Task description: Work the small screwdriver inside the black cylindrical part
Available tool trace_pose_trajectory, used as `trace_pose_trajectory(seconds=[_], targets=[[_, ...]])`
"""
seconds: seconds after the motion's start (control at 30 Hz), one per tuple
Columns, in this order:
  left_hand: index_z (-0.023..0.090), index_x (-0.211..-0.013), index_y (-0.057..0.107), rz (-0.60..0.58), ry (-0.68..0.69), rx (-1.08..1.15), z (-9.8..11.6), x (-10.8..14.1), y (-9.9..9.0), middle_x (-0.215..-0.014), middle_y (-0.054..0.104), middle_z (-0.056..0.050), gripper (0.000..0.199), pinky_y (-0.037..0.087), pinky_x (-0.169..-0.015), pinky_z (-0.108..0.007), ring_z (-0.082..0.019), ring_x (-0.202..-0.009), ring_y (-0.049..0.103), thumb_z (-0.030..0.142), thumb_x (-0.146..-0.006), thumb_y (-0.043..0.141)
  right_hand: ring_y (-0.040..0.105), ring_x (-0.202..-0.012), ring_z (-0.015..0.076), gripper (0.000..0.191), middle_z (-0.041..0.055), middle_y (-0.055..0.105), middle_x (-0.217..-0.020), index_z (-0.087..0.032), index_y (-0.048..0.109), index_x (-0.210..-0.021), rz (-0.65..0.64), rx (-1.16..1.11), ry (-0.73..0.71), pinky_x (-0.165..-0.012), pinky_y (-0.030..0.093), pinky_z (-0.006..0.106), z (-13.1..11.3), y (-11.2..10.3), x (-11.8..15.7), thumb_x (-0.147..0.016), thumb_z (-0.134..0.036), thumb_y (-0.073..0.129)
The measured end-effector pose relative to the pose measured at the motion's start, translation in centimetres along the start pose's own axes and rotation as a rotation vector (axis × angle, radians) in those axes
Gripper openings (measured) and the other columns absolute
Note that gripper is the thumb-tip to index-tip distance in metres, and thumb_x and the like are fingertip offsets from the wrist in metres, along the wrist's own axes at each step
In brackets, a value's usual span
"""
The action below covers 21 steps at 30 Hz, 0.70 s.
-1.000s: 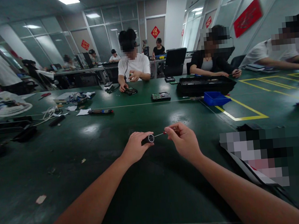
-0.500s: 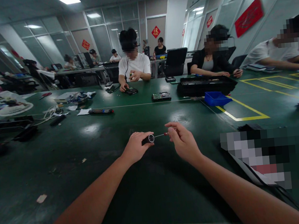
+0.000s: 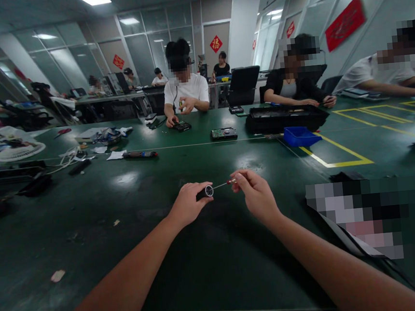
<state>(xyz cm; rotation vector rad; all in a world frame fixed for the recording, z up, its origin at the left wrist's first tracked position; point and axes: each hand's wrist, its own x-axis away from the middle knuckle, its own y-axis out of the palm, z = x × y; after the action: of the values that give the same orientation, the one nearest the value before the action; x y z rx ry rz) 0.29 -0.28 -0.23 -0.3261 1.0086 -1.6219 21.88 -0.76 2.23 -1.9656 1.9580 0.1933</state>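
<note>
My left hand [image 3: 189,203] is wrapped round a black cylindrical part [image 3: 205,192], whose light-rimmed round end faces right. In my right hand [image 3: 256,192] a screwdriver [image 3: 230,181] with a red handle is pinched between thumb and fingers. Its thin metal shaft slants down to the left, and the tip reaches the round end of the black part. Whether the tip sits in a screw is too small to tell. Both hands are held above the green table [image 3: 210,271].
Across the table a person in a white shirt handles a hard drive [image 3: 182,126]. Another hard drive [image 3: 223,133] lies nearer, left of a long black housing [image 3: 286,118] and a blue bin [image 3: 301,136]. A pen-shaped tool [image 3: 140,154] lies left; a pixelated item [image 3: 359,224] lies right.
My right hand has turned slightly and its fingers have curled in on the screwdriver. The handle sits a little higher, so the shaft slants more. My left hand has barely moved.
</note>
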Motion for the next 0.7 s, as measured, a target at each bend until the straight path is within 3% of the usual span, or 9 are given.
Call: trace_pose_trajectory(seconds=[0.17, 0.33, 0.57, 0.7], targets=[[0.029, -0.131, 0.061, 0.01, 0.033, 0.07, -0.1, -0.2, -0.2, -0.116, 0.069, -0.002, 0.043, 0.044, -0.097, -0.038, -0.022, -0.108, 0.06, 0.025, -0.089, 0.071, 0.059, -0.064, 0.0161, 0.033, 0.0008, 0.063, -0.071, -0.02, 0.065, -0.086, 0.081, -0.382, 0.225, -0.063, 0.052, 0.032, 1.1, 0.5, -0.8, -0.085, -0.053, 0.065], [0.028, -0.127, 0.064, -0.043, 0.068, 0.049, 0.0, -0.4, 0.1, -0.12, 0.069, -0.002, 0.038, 0.041, -0.102, -0.04, -0.022, -0.11, 0.061, 0.023, -0.09, 0.07, 0.049, -0.05, 0.0132, 0.036, -0.0026, 0.053, -0.059, -0.021, 0.061, -0.075, 0.02, -0.592, 0.474, -0.054, 0.05, 0.031, 1.0, 0.9, -0.7, -0.081, -0.055, 0.069], [0.029, -0.131, 0.061, -0.027, -0.005, 0.011, 0.0, -0.3, 0.1, -0.114, 0.069, -0.002, 0.042, 0.041, -0.099, -0.043, -0.024, -0.107, 0.059, 0.031, -0.09, 0.07, 0.055, -0.06, 0.0147, 0.032, -0.0003, 0.059, -0.069, -0.021, 0.061, -0.082, 0.221, -0.277, 0.242, -0.057, 0.051, 0.03, 1.2, 0.4, -0.8, -0.089, -0.052, 0.059], [0.028, -0.131, 0.061, -0.026, 0.027, 0.019, -0.1, -0.3, 0.0, -0.112, 0.069, -0.002, 0.041, 0.041, -0.099, -0.042, -0.023, -0.105, 0.059, 0.033, -0.09, 0.069, 0.061, -0.069, 0.017, 0.029, 0.0023, 0.065, -0.078, -0.021, 0.06, -0.092, 0.173, -0.09, 0.096, -0.063, 0.052, 0.032, 1.2, 0.0, -0.7, -0.096, -0.049, 0.051]])
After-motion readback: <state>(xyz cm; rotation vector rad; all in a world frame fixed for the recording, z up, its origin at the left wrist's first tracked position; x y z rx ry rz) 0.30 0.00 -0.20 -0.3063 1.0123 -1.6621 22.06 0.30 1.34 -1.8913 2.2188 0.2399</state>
